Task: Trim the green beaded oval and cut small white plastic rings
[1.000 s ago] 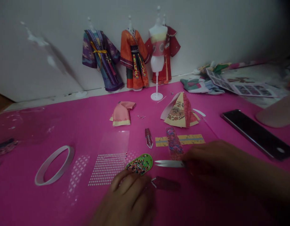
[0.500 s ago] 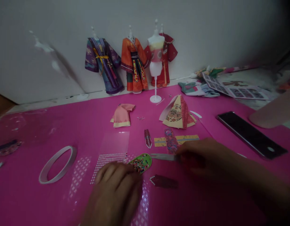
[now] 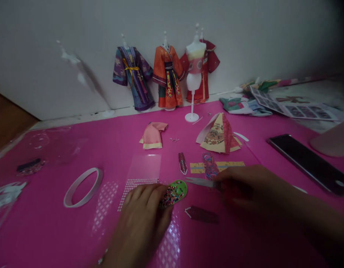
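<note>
The left hand touches a green dish of beads; it is too dark to tell if the fingers pinch it. The dish is between the two hands. The right hand grips small scissors, tips just beside the dish. A dark red strip lies on the pink mat.
</note>
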Demonstrator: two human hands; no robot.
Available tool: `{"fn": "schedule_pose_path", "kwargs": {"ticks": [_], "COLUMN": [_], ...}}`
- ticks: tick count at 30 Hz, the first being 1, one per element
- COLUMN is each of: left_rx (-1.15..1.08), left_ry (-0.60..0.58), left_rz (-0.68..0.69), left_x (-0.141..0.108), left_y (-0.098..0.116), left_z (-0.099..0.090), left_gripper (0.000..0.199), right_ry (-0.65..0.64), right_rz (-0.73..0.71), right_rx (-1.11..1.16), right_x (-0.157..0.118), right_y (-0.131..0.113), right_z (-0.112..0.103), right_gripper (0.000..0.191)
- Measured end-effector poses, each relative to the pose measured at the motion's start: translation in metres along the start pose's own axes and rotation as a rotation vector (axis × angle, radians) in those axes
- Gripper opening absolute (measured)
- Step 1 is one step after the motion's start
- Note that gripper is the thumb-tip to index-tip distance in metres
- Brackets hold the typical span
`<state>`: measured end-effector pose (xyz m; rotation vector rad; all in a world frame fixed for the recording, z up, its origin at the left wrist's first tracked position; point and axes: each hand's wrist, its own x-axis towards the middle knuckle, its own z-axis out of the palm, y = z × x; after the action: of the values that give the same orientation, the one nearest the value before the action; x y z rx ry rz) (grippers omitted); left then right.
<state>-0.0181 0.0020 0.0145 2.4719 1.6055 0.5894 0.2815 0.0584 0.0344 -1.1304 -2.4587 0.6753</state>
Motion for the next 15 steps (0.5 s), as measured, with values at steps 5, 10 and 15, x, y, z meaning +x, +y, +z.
{"fn": "schedule_pose_path", "kwargs": {"ticks": [5,10,15], "left_rx": [-0.183,-0.395,-0.396], "left_ry": [0.085,0.028,0.079], "left_rz": [0.003,-0.106,-0.1], "left_x": [-0.011,-0.015,-0.015], "left_y": [0.002,0.006,0.009], "left_z": [0.007,0.008,0.008], "left_gripper": [0.031,0.036,0.039], "right_ry": [0.005,0.004,0.008], "right_rz": [-0.006,-0.018,-0.009], "right_rx": [0.028,0.085,0.091], "right_x": [-0.004,-0.007,-0.008], "right_y": [0.001,0.0,-0.002], "right_z": [0.001,0.0,0.0], "right_gripper": [0.037,0.038,0.043]}}
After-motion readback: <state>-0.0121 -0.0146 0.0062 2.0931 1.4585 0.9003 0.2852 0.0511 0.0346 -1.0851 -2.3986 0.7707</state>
